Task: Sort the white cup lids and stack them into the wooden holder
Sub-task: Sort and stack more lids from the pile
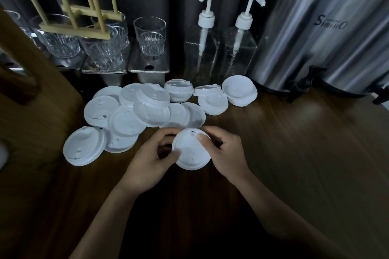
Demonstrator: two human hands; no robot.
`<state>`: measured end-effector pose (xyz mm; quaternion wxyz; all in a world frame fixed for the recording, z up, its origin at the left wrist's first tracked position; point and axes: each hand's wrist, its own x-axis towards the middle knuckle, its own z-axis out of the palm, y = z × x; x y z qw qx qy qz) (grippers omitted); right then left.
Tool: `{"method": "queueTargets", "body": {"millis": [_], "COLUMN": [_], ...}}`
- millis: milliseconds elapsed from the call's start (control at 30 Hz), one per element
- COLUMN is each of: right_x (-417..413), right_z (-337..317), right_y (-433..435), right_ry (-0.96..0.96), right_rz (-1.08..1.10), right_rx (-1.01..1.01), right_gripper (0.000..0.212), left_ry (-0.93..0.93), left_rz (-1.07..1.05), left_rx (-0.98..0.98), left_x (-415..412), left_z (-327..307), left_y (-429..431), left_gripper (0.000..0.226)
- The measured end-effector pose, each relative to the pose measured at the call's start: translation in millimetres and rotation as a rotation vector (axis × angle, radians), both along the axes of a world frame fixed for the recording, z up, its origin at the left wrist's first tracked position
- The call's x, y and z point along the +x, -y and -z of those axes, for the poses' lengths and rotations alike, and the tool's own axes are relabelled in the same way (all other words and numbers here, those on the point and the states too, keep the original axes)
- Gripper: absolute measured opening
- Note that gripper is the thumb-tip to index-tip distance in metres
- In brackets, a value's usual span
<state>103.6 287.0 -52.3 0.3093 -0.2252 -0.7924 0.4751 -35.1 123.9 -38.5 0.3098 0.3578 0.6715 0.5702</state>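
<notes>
Round white lid [190, 150], vent hole, pinched by both hands

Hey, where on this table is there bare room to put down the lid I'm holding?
Widest bare wood: the table right of your right hand, in front of the steel urn. A smaller patch lies left of your left hand, below the leftmost lid. Crowded: the lid pile behind the held lid, up to the glasses and pump bottles.
</notes>
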Motion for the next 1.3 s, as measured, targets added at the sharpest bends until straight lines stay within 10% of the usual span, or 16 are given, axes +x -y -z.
{"method": "queueTargets", "body": {"millis": [700,1000,1300], "right_x": [-2,-17,-4], "right_z": [-8,-3,-5], "right_y": [-8,-36,-36], "right_ry": [0.029,0.406,0.391], "right_rz": [0.062,0.021,0.017], "right_rx": [-0.251,0.357,0.323], "right_gripper": [0.016,0.047,0.019], "left_ry": [0.159,0.197,0.179], "left_rz": [-0.178,-0.329,-0.337], "left_rx": [0.084,0.078,0.061], "left_x": [1,2,1], "left_z": [-2,-6,-5], "left_y": [-4,-4,-4], "left_gripper": [0.023,0.022,0.02]}}
